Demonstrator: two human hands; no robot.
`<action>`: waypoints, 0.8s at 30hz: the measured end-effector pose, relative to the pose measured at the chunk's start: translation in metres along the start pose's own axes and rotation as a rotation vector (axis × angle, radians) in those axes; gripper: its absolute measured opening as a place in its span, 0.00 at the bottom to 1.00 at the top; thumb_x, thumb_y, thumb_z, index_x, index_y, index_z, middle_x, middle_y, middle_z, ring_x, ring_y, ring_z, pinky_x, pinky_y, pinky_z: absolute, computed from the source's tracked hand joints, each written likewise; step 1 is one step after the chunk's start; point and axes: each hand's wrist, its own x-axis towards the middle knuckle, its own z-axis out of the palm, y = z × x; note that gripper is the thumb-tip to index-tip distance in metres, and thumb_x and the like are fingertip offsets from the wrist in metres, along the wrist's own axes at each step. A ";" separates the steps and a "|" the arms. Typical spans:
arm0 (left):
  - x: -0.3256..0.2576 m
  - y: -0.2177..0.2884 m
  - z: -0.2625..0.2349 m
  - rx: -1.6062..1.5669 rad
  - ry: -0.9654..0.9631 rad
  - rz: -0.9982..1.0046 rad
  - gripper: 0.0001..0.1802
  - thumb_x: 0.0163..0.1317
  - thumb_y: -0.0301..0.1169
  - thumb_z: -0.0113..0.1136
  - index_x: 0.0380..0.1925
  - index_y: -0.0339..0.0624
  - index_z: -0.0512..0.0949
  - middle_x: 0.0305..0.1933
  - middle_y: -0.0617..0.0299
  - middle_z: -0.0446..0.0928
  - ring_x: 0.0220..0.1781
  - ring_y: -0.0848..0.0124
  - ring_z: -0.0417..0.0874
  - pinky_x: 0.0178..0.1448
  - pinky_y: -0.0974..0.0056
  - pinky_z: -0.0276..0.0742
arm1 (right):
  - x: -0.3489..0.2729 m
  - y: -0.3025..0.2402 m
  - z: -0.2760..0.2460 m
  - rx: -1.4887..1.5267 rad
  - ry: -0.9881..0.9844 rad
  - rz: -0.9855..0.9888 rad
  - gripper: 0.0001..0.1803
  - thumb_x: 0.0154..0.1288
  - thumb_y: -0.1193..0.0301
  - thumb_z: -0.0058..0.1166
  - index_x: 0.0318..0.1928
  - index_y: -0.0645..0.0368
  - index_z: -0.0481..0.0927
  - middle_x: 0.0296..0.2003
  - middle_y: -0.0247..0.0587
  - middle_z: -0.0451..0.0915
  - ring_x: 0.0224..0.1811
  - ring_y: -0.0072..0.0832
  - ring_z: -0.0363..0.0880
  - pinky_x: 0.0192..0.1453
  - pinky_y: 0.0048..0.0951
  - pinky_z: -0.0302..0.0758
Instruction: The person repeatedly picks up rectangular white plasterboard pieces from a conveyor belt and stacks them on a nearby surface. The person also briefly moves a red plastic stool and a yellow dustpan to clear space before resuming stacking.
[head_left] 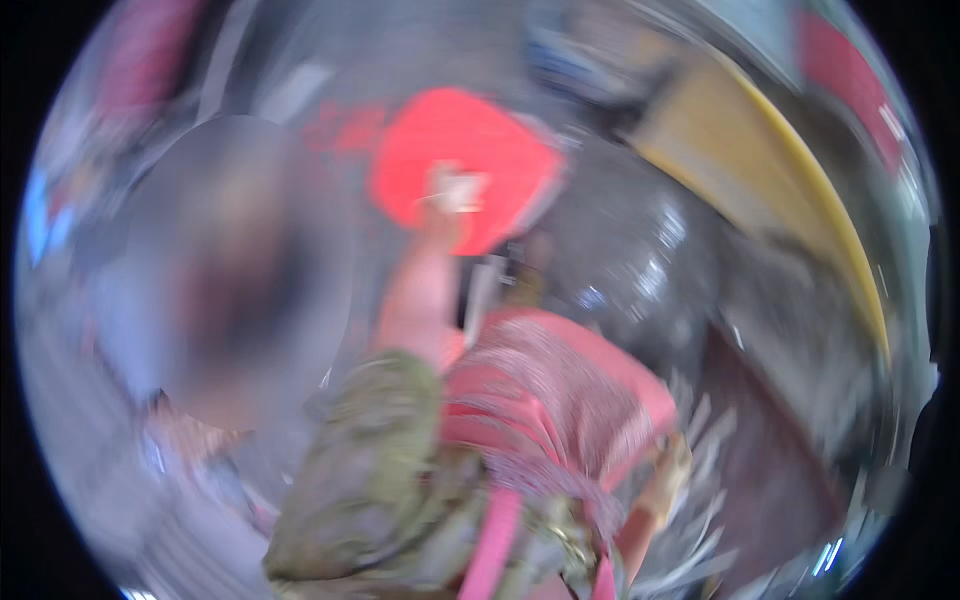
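Motion smears the whole view. My left hand [442, 205] reaches forward over a bright red flat thing [480, 145] with rounded corners. A small whitish thing [463, 192] shows at its fingers; the blur hides whether they grip it. Across my front hangs a pink apron [560, 385] with greyish patterning and pink straps, over an olive patterned sleeve and top. Down at the right, my right hand [674, 470] is beside the apron's edge, and its fingers are too blurred to read.
Close on my left is a person, heavily blurred [235, 280]. A yellow-edged tan panel [750, 150] curves along the far right. Below it lies a dark reddish-brown flat surface [765, 460]. The dark grey floor [640, 240] shines as if wet.
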 end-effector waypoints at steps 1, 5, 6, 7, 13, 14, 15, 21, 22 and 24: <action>-0.007 0.003 0.002 0.044 0.040 -0.026 0.28 0.68 0.39 0.72 0.63 0.39 0.75 0.54 0.52 0.83 0.46 0.60 0.90 0.48 0.53 0.89 | 0.023 0.003 -0.001 0.015 -0.087 -0.042 0.28 0.85 0.56 0.52 0.71 0.63 0.79 0.32 0.31 0.80 0.34 0.19 0.75 0.44 0.26 0.71; -0.006 0.000 0.007 0.102 0.224 -0.068 0.29 0.62 0.39 0.76 0.57 0.34 0.77 0.46 0.50 0.84 0.40 0.61 0.88 0.41 0.54 0.86 | 0.103 -0.037 0.067 -0.182 -0.372 -0.080 0.36 0.87 0.57 0.50 0.87 0.54 0.61 0.29 0.28 0.74 0.33 0.18 0.70 0.43 0.25 0.69; -0.015 -0.011 0.009 0.089 0.233 -0.022 0.32 0.60 0.40 0.78 0.59 0.32 0.76 0.46 0.48 0.84 0.39 0.60 0.89 0.41 0.54 0.86 | 0.118 -0.055 0.097 -0.272 -0.415 -0.098 0.39 0.87 0.57 0.50 0.90 0.49 0.56 0.28 0.28 0.72 0.32 0.19 0.69 0.43 0.26 0.69; -0.031 0.002 0.009 0.092 0.229 0.035 0.36 0.58 0.40 0.79 0.60 0.30 0.76 0.47 0.45 0.84 0.39 0.59 0.89 0.42 0.53 0.86 | 0.138 -0.064 0.126 -0.370 -0.427 -0.086 0.39 0.87 0.57 0.50 0.90 0.46 0.54 0.29 0.29 0.72 0.32 0.20 0.69 0.44 0.27 0.70; -0.074 -0.056 -0.073 0.146 0.029 0.025 0.43 0.61 0.45 0.77 0.70 0.30 0.74 0.56 0.44 0.86 0.47 0.58 0.91 0.54 0.51 0.87 | 0.236 -0.057 0.256 -1.468 -0.618 -0.507 0.28 0.88 0.55 0.42 0.82 0.40 0.69 0.64 0.35 0.82 0.70 0.25 0.77 0.86 0.50 0.54; -0.064 -0.069 -0.077 0.151 -0.013 0.041 0.42 0.62 0.45 0.77 0.70 0.31 0.74 0.56 0.45 0.86 0.47 0.59 0.91 0.54 0.52 0.87 | 0.247 -0.050 0.260 -1.535 -0.582 -0.519 0.27 0.88 0.56 0.42 0.81 0.42 0.71 0.66 0.38 0.82 0.71 0.31 0.76 0.85 0.51 0.58; -0.075 -0.099 -0.094 0.128 -0.006 0.017 0.41 0.62 0.45 0.77 0.69 0.31 0.75 0.56 0.46 0.86 0.48 0.59 0.91 0.55 0.52 0.87 | 0.246 -0.055 0.260 -1.496 -0.541 -0.437 0.27 0.87 0.56 0.42 0.79 0.43 0.73 0.68 0.41 0.81 0.73 0.37 0.76 0.83 0.52 0.62; -0.170 -0.181 -0.177 0.096 0.119 -0.106 0.33 0.67 0.44 0.74 0.65 0.35 0.79 0.56 0.52 0.86 0.51 0.63 0.89 0.58 0.54 0.84 | 0.296 0.006 0.176 -1.260 -0.389 -0.265 0.23 0.83 0.61 0.44 0.67 0.55 0.82 0.66 0.55 0.84 0.70 0.54 0.81 0.72 0.51 0.79; -0.176 -0.178 -0.182 0.096 0.126 -0.094 0.32 0.67 0.44 0.73 0.65 0.35 0.80 0.56 0.53 0.86 0.52 0.63 0.89 0.58 0.55 0.84 | 0.281 0.016 0.153 -1.239 -0.395 -0.349 0.21 0.82 0.62 0.45 0.61 0.58 0.84 0.62 0.57 0.85 0.65 0.54 0.84 0.69 0.50 0.81; -0.170 -0.161 -0.181 0.121 0.118 -0.049 0.29 0.69 0.43 0.72 0.63 0.36 0.81 0.56 0.55 0.86 0.53 0.65 0.88 0.59 0.55 0.83 | 0.261 0.045 0.097 -1.105 -0.360 -0.434 0.19 0.81 0.64 0.45 0.51 0.64 0.86 0.53 0.62 0.89 0.54 0.54 0.90 0.62 0.47 0.84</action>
